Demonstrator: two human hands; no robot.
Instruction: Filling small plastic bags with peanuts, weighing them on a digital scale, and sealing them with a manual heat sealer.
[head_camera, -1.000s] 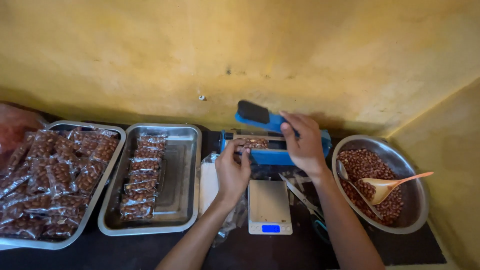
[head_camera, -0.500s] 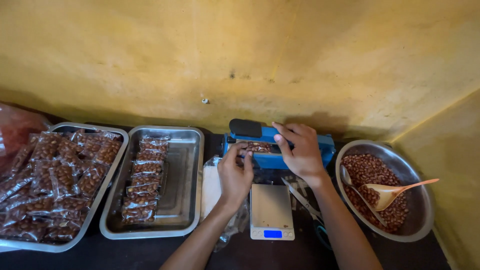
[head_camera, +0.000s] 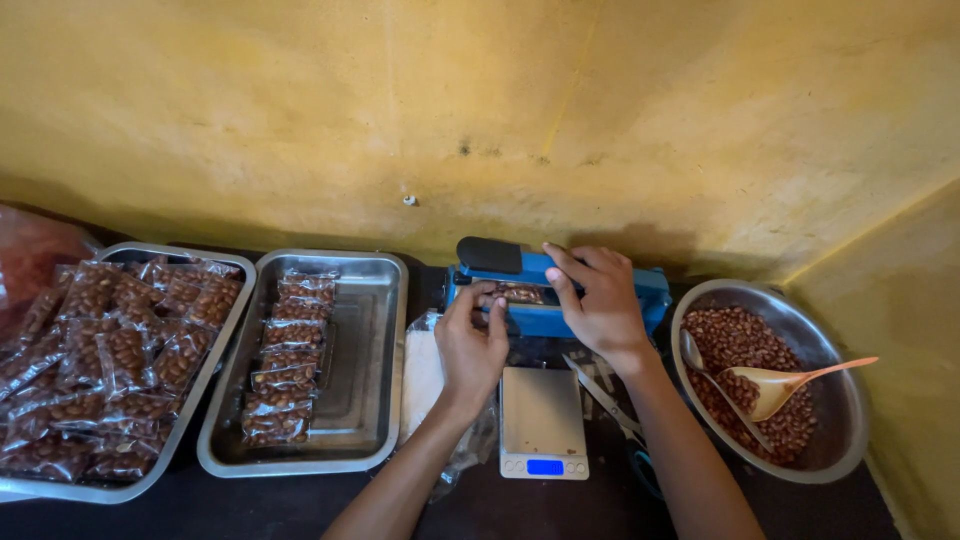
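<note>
A blue heat sealer (head_camera: 650, 290) with a black handle (head_camera: 488, 254) stands against the yellow wall. My right hand (head_camera: 598, 300) lies flat on top of its lid, pressing it down. A small clear packet of peanuts (head_camera: 520, 294) lies in the sealer's jaw. My left hand (head_camera: 470, 340) pinches that packet at its left end, fingers at the sealer's front. Most of the packet is hidden under the lid and my hands.
A white digital scale (head_camera: 542, 422) sits just in front of the sealer. A metal bowl (head_camera: 838, 400) of peanuts with a wooden spoon (head_camera: 780, 385) is at right. Two metal trays (head_camera: 375, 400) (head_camera: 190, 415) with several sealed peanut packets lie at left. Clear bags (head_camera: 422, 372) lie beside the scale.
The sealer's lid, raised a second ago, has been pushed down by my right hand. My left hand stays on the packet.
</note>
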